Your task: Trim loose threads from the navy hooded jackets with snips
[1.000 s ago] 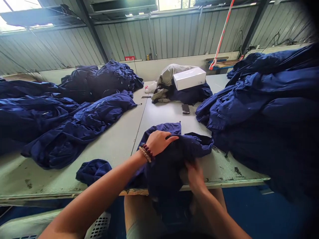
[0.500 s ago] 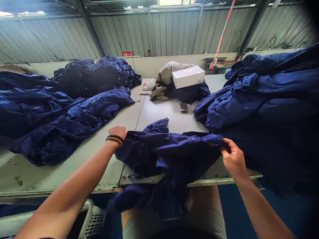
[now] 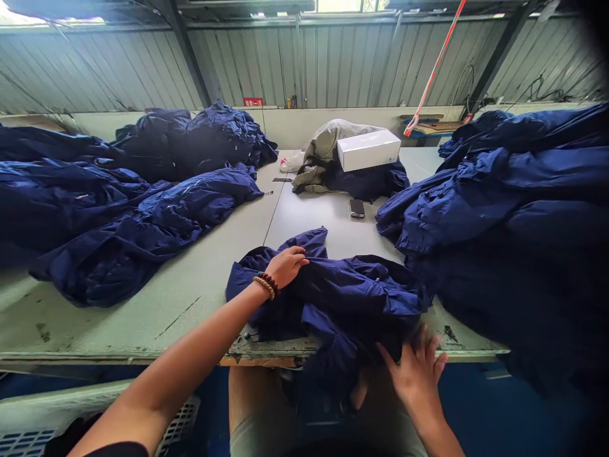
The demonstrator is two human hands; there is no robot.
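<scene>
Dark navy, thin-fabric garment (image 3: 342,285) spills over the near edge of the pale, worn-topped table (image 3: 190,266)

The garment lies crumpled at the middle of the table's near side, its lower part drooping past the edge in front of the person's legs. The left hand (image 3: 285,266), with dark red and tan bead bracelets (image 3: 267,285) at its wrist, pinches a fold near the upper left of the cloth. The right hand (image 3: 421,377) is spread and grips nothing; it is at the garment's lower right, by the table edge, slightly blurred, and whether its fingertips touch the cloth I cannot tell.

Room is widest on the left, where bare tabletop runs to the big heap of navy clothing (image 3: 200,197). Behind the garment, a bare strip reaches the small black rectangular device (image 3: 356,208). On the right there is little slack: the cloth comes up against or very near the tall navy clothing pile (image 3: 499,190), which itself overhangs the near edge. Farther back, a white cardboard box (image 3: 368,150) sits on bunched grey-beige and navy cloth (image 3: 323,146).
</scene>
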